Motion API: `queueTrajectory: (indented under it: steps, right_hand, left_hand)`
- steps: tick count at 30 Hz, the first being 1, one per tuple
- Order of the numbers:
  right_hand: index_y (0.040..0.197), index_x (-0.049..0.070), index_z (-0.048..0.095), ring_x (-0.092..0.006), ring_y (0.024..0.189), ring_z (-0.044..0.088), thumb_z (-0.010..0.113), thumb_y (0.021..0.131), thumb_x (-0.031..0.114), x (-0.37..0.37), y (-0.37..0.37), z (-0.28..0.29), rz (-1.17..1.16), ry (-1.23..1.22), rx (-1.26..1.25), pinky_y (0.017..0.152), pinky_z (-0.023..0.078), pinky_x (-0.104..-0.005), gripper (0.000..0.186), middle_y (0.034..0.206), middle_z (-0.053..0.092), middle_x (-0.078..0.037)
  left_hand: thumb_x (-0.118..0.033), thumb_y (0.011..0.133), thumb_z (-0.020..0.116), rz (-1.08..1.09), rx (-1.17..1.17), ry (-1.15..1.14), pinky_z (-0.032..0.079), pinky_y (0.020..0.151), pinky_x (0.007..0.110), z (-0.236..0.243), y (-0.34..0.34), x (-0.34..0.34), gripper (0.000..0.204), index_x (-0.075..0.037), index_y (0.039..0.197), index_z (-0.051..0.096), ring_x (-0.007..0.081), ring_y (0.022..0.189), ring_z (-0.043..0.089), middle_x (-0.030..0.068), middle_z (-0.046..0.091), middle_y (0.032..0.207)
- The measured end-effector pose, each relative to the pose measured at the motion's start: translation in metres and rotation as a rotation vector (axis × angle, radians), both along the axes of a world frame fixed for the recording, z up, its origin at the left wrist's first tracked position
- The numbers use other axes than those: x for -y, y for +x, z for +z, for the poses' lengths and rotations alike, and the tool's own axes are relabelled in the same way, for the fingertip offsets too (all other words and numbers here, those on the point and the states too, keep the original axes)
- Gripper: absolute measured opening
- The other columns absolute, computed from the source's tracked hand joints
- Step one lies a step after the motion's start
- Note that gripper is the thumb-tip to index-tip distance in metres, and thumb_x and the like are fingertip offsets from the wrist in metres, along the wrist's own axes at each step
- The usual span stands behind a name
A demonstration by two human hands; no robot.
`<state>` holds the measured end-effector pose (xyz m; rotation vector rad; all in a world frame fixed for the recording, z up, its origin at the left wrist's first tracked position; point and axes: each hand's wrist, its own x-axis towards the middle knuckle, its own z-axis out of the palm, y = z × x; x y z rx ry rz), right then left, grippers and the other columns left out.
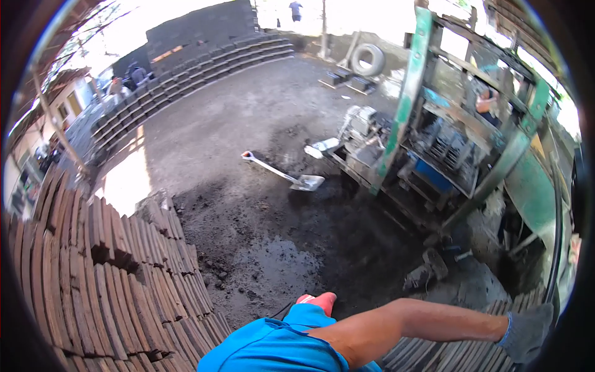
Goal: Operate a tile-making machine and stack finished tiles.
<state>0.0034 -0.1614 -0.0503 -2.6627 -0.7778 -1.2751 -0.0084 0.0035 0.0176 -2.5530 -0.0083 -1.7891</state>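
My right arm (421,319) reaches out to the right, with a dark grey knitted glove (527,335) on the hand. That hand is at the lower right rim, beside the lower end of a curved black bar or hose (555,223) and above a row of upright wooden boards (477,350). Its fingers fade into the dark rim, so I cannot tell whether they grip anything. My left hand does not show. Blue clothing (273,347) fills the bottom middle, and a red piece (319,301), its kind unclear, juts beyond it.
A green-framed machine (406,99) with a motor (362,127) stands at right. A shovel (279,170) lies on the dirt floor. Wooden boards (80,279) are stacked at left. Block rows (186,84) line the back; a tire (368,59) leans there. People (137,73) are far off.
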Motion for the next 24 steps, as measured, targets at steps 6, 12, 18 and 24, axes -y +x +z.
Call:
queueTrajectory:
  steps: [6, 12, 18, 24]
  right_hand:
    - [0.077, 0.009, 0.054, -0.0236, 0.058, 0.049, 0.052, 0.104, 0.035, 0.051, 0.015, 0.032, -0.16, -0.023, 0.468, 0.061, 0.048, -0.0351, 0.038, 0.07, 0.049, -0.003]
    - [0.085, 0.02, 0.072, -0.0218, 0.07, 0.068, 0.065, 0.096, 0.048, 0.082, 0.087, -0.026, -0.314, 0.046, 0.582, 0.065, 0.057, -0.0384, 0.031, 0.08, 0.069, 0.0]
    - [0.09, 0.016, 0.074, -0.0232, 0.076, 0.07, 0.071, 0.094, 0.035, 0.078, 0.063, 0.0, 0.018, 0.081, 0.839, 0.063, 0.057, -0.0386, 0.02, 0.083, 0.07, -0.002]
    - [0.086, 0.011, 0.074, -0.0234, 0.072, 0.07, 0.068, 0.095, 0.042, 0.081, 0.064, -0.005, -0.075, 0.061, 0.809, 0.066, 0.058, -0.0386, 0.033, 0.08, 0.071, -0.003]
  left_hand:
    - [-0.033, 0.069, 0.066, 0.141, 0.244, 0.237, 0.045, 0.066, 0.051, -0.004, 0.006, 0.011, 0.029, -0.009, 0.056, 0.055, 0.0325, 0.065, 0.057, 0.0127, 0.059, 0.064]
    - [-0.025, 0.085, 0.061, -0.103, 0.043, -0.201, 0.042, 0.077, 0.045, 0.008, -0.015, 0.014, 0.035, -0.002, 0.059, 0.058, 0.035, 0.066, 0.051, 0.017, 0.054, 0.063]
    - [-0.028, 0.085, 0.061, -0.173, 0.1, -0.22, 0.042, 0.077, 0.048, 0.003, -0.014, 0.013, 0.036, 0.0, 0.061, 0.06, 0.0371, 0.069, 0.05, 0.0188, 0.054, 0.065]
    - [-0.029, 0.085, 0.061, -0.163, 0.115, -0.211, 0.042, 0.076, 0.049, 0.006, -0.014, 0.014, 0.037, 0.0, 0.061, 0.059, 0.0392, 0.069, 0.05, 0.0212, 0.054, 0.067]
